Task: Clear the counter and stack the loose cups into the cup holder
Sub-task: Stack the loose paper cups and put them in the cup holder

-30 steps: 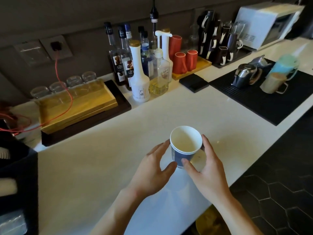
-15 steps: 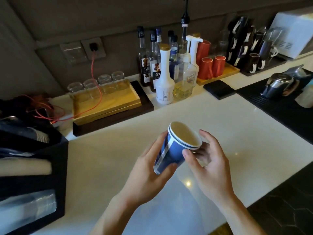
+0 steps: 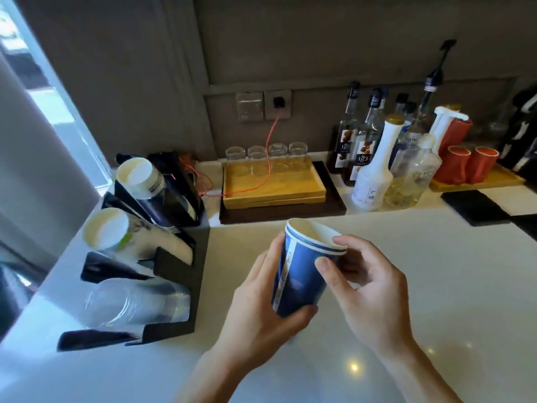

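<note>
Head view: I see nested blue paper cups point(image 3: 302, 274) held above the counter point(image 3: 436, 271); left hand point(image 3: 261, 309) clamped on the base, right hand point(image 3: 369, 286) pinching the rim; light, crushable, so grip the wall gently; cup holder point(image 3: 174, 274) sits left.

I hold two nested blue paper cups point(image 3: 302, 274) between my two hands. The black cup holder point(image 3: 180, 274) on the table carries three stacks: one of blue cups point(image 3: 145, 181), one of white cups point(image 3: 116, 234), one of clear plastic cups point(image 3: 136, 303). Four clear glasses point(image 3: 266, 154) stand in a row behind two stacked wooden trays point(image 3: 273, 190). Three red cups point(image 3: 465, 164) sit on another tray.
</note>
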